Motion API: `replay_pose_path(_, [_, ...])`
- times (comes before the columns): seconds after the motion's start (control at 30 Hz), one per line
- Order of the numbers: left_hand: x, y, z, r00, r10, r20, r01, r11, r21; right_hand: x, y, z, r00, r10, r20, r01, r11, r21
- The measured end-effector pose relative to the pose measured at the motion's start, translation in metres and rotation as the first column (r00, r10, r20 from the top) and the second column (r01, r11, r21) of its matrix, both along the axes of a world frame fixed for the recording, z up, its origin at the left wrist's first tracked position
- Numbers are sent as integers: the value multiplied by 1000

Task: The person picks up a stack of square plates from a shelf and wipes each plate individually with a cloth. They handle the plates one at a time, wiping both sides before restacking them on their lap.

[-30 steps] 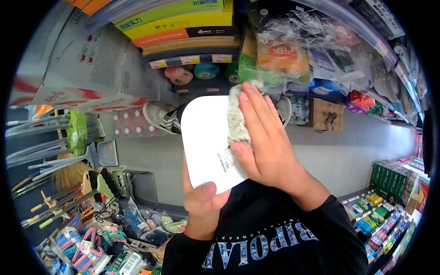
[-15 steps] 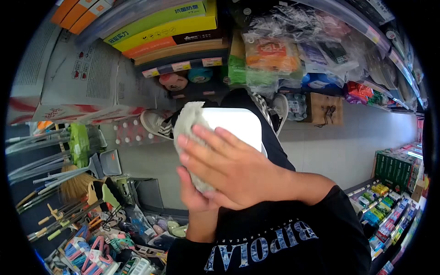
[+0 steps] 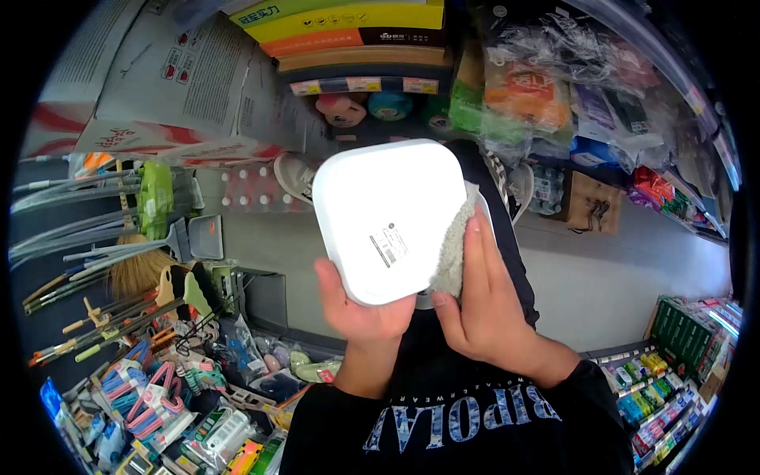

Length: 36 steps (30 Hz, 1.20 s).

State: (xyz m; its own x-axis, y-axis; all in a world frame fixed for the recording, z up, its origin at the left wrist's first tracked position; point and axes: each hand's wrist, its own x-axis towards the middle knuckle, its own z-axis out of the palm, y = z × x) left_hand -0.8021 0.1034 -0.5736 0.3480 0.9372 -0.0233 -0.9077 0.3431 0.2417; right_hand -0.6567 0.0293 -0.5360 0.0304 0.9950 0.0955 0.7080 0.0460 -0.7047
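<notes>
A white square plastic container (image 3: 380,206) with rounded corners is held up over my lap, its flat face towards me. A small printed label with a barcode (image 3: 388,247) is stuck on that face. My left hand (image 3: 364,313) grips the container at its lower left corner, thumb along the edge. My right hand (image 3: 495,297) presses a grey-beige cloth (image 3: 454,249) against the right side, with its fingers stretched along the cloth. The far side of the container and the fingers of my left hand behind it are hidden.
Large cartons (image 3: 186,87) stand at the upper left, beside a shelf of boxes (image 3: 340,20). Brooms (image 3: 142,265) and dustpans hang at the left. Packed bottles (image 3: 257,188) and a brown paper bag (image 3: 594,202) are on the floor. Plastic-wrapped goods (image 3: 526,99) fill the upper right.
The container has turned and risen, so its labelled face now shows. My right hand and the cloth have moved from its left part to its right side. The view has shifted slightly.
</notes>
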Motion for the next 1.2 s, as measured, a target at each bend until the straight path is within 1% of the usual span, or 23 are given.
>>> replay_pose_path(0.07, [2, 2, 5, 997, 40, -63, -42, 999, -33, -6, -2, -5, 1000, -17, 7, 16, 1000, 10])
replay_pose_path(0.17, [1, 6, 4, 997, 50, 56, -49, 999, -15, -7, -4, -11, 994, -102, 31, 102, 994, -25])
replay_pose_path(0.27, [-18, 18, 13, 976, 123, 178, -103, 988, -119, 17, -7, -6, 998, 58, 7, -58, 998, 6])
replay_pose_path(0.3, [-28, 23, 13, 988, 88, 126, -87, 996, -9, 19, -7, -2, 995, -31, -91, 31, 1000, -7])
replay_pose_path(0.33, [-36, 26, 16, 993, 115, 15, -116, 990, 75, 27, -10, -6, 985, -60, -164, 59, 998, -10])
replay_pose_path(0.4, [-45, 25, 25, 988, 110, -107, -75, 954, 289, 58, -21, -20, 944, -114, -309, 114, 993, -16])
replay_pose_path(0.43, [-60, 18, 22, 905, 264, -334, -93, 888, 450, 71, -25, -21, 903, -191, -384, 168, 981, -92])
replay_pose_path(0.47, [-67, 2, 28, 766, 301, -568, 37, 861, 507, 83, -28, -22, 850, -272, -451, 217, 961, -171])
replay_pose_path(0.5, [-66, -13, 42, 567, 349, -747, 180, 832, 525, 90, -28, -22, 785, -354, -508, 258, 933, -251])
replay_pose_path(0.53, [-57, -17, 51, 424, 377, -823, 316, 790, 525, 92, -26, -20, 793, -367, -487, 268, 927, -262])
replay_pose_path(0.57, [-47, -21, 60, 278, 427, -861, 449, 734, 509, 95, -25, -18, 800, -380, -465, 278, 921, -274])
replay_pose_path(0.67, [-2, -24, 61, 106, 593, -798, 721, 507, 472, 99, -20, -19, 837, -395, -379, 293, 908, -300])
replay_pose_path(0.73, [18, -39, 50, -20, 695, -718, 825, 417, 381, 96, -15, -17, 863, -411, -294, 312, 891, -330])
replay_pose_path(0.77, [27, -46, 45, -62, 727, -683, 840, 408, 358, 95, -14, -20, 862, -411, -295, 318, 894, -314])
replay_pose_path(0.87, [43, -56, 27, -98, 778, -621, 832, 407, 378, 96, -15, -27, 883, -377, -280, 326, 921, -212])
replay_pose_path(0.97, [58, -60, 23, -149, 780, -608, 834, 429, 346, 112, -14, -29, 967, -184, -174, 181, 983, -36])
replay_pose_path(1.07, [68, -65, 19, -182, 758, -627, 832, 459, 313, 112, -19, -21, 895, -219, -390, 82, 938, -338])
replay_pose_path(1.1, [70, -67, 16, -193, 762, -618, 831, 462, 310, 107, -17, -17, 866, -213, -452, 71, 948, -312])
replay_pose_path(1.2, [73, -70, 10, -219, 761, -610, 827, 476, 297, 106, -10, -12, 847, -231, -479, 3, 903, -429])
